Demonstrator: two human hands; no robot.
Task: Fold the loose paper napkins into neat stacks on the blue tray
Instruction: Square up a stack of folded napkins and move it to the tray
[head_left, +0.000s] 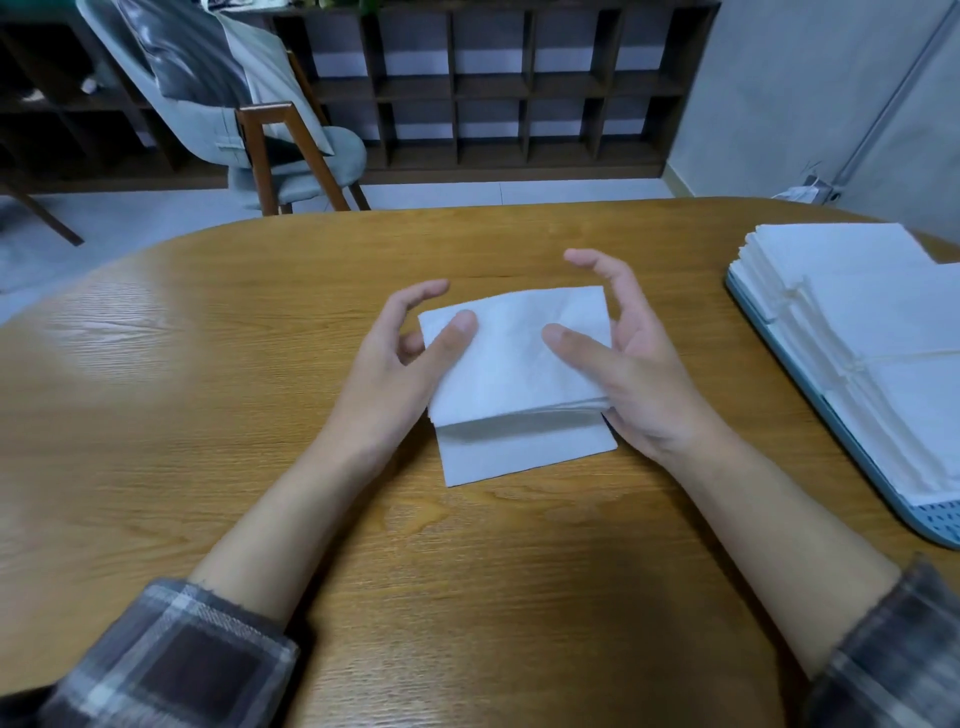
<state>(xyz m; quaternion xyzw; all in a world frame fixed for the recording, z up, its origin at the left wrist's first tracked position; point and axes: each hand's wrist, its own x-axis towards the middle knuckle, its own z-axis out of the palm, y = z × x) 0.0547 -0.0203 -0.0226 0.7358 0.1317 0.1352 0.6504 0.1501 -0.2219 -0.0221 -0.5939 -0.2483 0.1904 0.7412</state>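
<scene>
Plaid sleeves (171, 660) pushed back, a person works 1 napkin (514, 364) at the mid of a wooden table (208, 415), approx. centred btwn both hands. Its near flap lies flat on the wood; the upper layers are raised, long axis running left-right. Left hand (395, 374) pinches the left edge, thumb on top, index arched narrow above. Right hand (639, 374) holds the right edge, thumb on top, other fingers loosely spread behind. The blue tray (930, 519) sits well apart to the right, nearer the right hand, bearing folded stacks (857, 312). Only bare wood shows btwn napkin and tray, so the carry across looks unobstructed. Beyond the table: 1 grey chair (291, 156) w/ a jacket, then a dark shelf unit (519, 88).
</scene>
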